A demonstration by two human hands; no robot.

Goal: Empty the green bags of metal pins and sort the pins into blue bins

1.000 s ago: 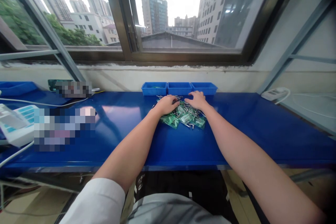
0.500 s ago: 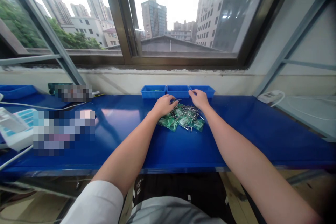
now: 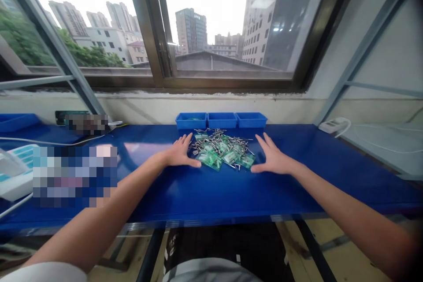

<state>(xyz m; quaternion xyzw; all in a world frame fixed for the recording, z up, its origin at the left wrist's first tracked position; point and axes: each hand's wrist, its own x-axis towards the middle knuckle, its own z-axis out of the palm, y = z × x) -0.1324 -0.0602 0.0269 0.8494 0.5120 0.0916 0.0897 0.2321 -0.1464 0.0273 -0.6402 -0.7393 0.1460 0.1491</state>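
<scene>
A loose heap of thin silvery metal rods (image 3: 243, 143) and small green packets (image 3: 211, 157) lies on the blue table (image 3: 218, 198). My left hand (image 3: 180, 152) is at the heap's left side, fingers spread and thumb stretched toward the packets. On the opposite side my right hand (image 3: 272, 157) is likewise spread, its thumb tip close to the rightmost packet. Neither hand holds anything. Whether the fingertips touch the heap I cannot tell. What the rods are exactly is too small to make out.
Behind the heap stand three blue bins in a row: a left bin (image 3: 191, 121) with something green inside, a middle bin (image 3: 222, 120) and a right bin (image 3: 251, 120). A white device (image 3: 333, 124) with a cable lies at the right. Blurred items and a white-and-blue object (image 3: 20, 167) are at left.
Both hands have come down and apart, the left from over the heap to its left side, the right from the right bin to the heap's right side. Fingers are now spread.
</scene>
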